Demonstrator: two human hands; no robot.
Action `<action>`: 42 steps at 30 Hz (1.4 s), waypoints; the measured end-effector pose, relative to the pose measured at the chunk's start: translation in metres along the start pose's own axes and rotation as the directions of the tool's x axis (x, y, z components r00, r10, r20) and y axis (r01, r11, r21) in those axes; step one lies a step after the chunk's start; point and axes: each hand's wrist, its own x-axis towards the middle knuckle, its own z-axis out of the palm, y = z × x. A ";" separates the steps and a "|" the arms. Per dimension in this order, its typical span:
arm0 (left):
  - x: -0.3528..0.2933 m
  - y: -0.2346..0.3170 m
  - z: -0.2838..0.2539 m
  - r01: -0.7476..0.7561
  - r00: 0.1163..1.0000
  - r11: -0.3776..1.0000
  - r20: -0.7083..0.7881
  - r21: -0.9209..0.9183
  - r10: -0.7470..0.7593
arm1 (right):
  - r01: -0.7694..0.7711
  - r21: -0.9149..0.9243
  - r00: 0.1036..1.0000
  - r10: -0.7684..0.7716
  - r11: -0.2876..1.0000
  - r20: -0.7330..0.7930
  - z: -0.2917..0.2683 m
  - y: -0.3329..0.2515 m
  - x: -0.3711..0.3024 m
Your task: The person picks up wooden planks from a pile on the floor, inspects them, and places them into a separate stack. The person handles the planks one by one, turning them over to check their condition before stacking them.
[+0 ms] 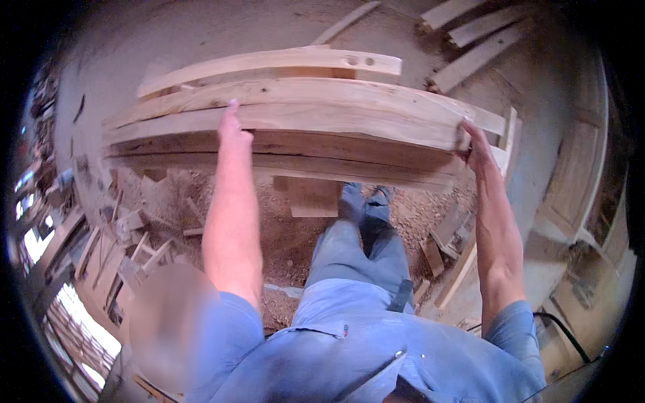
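Observation:
A stack of long, pale wooden planks lies crosswise in front of me. My left hand [235, 127] is on the thick near plank [356, 119], left of its middle, with one finger stretched forward over the top face. Part of that hand's grip is hidden. At the plank's right end my right hand [477, 148] is closed round the corner, its thumb near the top edge. Below the near plank sits a darker, reddish beam [316, 148]. Behind them lies a narrower plank [282, 64] with two dark round spots near its right end.
A short board [312, 198] juts out under the stack towards my legs. Wood chips [282, 235] cover the ground around my feet. Offcuts [131, 258] are heaped at left, loose boards [477, 60] lie at far right, and a panelled door [571, 174] stands at right.

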 end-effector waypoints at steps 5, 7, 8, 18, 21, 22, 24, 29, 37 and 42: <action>0.034 0.003 -0.032 0.032 0.995 0.999 0.095 0.041 -0.036 | 0.017 -0.245 0.995 -0.042 0.969 -0.095 0.013 0.014 -0.018; 0.047 0.004 -0.032 0.025 0.999 0.999 0.036 0.042 -0.026 | 0.052 -0.436 0.988 -0.111 0.898 -0.111 0.027 0.015 -0.019; 0.047 0.003 -0.031 0.020 1.000 0.998 0.006 0.059 -0.020 | 0.048 -0.429 0.983 -0.119 0.902 -0.142 0.035 0.011 -0.026; 0.031 0.002 -0.037 0.088 0.949 0.943 0.262 0.321 -0.178 | -0.039 -0.521 0.812 -0.277 0.853 -0.513 0.043 0.037 -0.012; 0.018 0.017 -0.044 0.065 0.990 0.845 0.073 0.531 -0.121 | -0.095 -0.362 0.796 -0.147 0.927 -0.587 0.066 0.014 -0.047; 0.008 0.017 -0.032 0.080 0.995 0.838 0.012 0.540 -0.103 | -0.120 -0.330 0.773 -0.121 0.936 -0.623 0.069 0.003 -0.056; 0.020 0.021 -0.040 0.093 0.995 0.818 -0.015 0.568 -0.103 | -0.108 -0.321 0.775 -0.122 0.941 -0.620 0.067 0.005 -0.064; -0.014 0.018 -0.071 -0.017 0.994 0.860 -0.087 0.510 0.071 | 0.048 -0.170 0.751 -0.148 0.984 -0.644 0.071 0.049 -0.108; -0.072 -0.055 -0.180 -0.127 0.986 0.846 0.156 0.519 0.052 | 0.216 -0.220 0.695 -0.308 0.951 -0.650 -0.018 0.197 -0.190; -0.159 -0.119 -0.171 0.096 0.960 0.969 0.235 0.229 -0.151 | 0.187 -0.105 0.670 -0.205 0.977 -0.713 -0.115 0.294 -0.235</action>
